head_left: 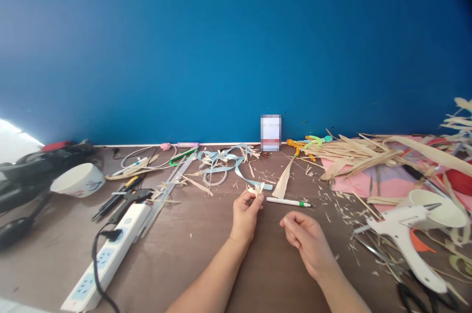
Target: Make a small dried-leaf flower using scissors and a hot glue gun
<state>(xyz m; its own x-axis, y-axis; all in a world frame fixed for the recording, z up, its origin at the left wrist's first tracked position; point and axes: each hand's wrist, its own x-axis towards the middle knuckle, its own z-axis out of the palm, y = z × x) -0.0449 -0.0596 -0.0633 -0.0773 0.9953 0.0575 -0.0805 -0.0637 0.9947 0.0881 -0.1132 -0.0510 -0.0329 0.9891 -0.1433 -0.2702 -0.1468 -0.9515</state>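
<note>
My left hand pinches a small cream husk flower with several pointed petals, held just above the brown table. Apart from it, to the right, my right hand is curled, thumb pressed against the fingers; whatever may be between them is too small to make out. A white marker with a green band lies just beyond the hands. Behind the marker is a dried husk piece, wide at the near end and pointed at the far one. Light blue ribbon loops past the left hand.
On the right are a white glue gun, scissors, a white cup, husk scraps and a husk pile. A white power strip, a black glue gun and a paper bowl occupy the left. A blue wall rises behind.
</note>
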